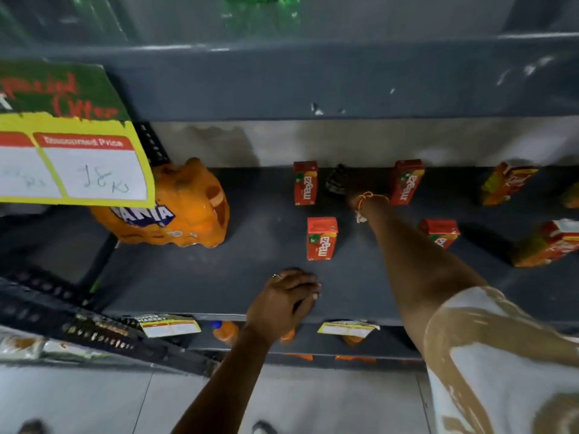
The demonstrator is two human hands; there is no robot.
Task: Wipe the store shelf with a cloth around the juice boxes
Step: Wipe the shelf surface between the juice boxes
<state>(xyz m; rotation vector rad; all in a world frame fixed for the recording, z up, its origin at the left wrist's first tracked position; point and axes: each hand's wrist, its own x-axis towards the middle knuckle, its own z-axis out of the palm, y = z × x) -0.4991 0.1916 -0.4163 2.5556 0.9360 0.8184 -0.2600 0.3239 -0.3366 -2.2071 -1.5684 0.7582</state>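
Note:
The dark grey shelf (pixel 257 277) holds several red juice boxes. One juice box (pixel 305 182) stands at the back, another (pixel 321 238) nearer the front, and a third (pixel 406 181) at the back right. My right hand (pixel 355 186) reaches deep between the two back boxes and presses a dark cloth (pixel 336 180) onto the shelf near the rear wall. My left hand (pixel 286 297) rests on the shelf's front edge, fingers curled over the lip, holding nothing loose.
A shrink-wrapped pack of orange soda bottles (pixel 185 208) sits at the shelf's left. More juice boxes (pixel 438 231) (pixel 507 183) (pixel 545 242) stand or lean at the right. A yellow price sign (pixel 72 164) hangs at upper left. The upper shelf's edge (pixel 313 83) overhangs.

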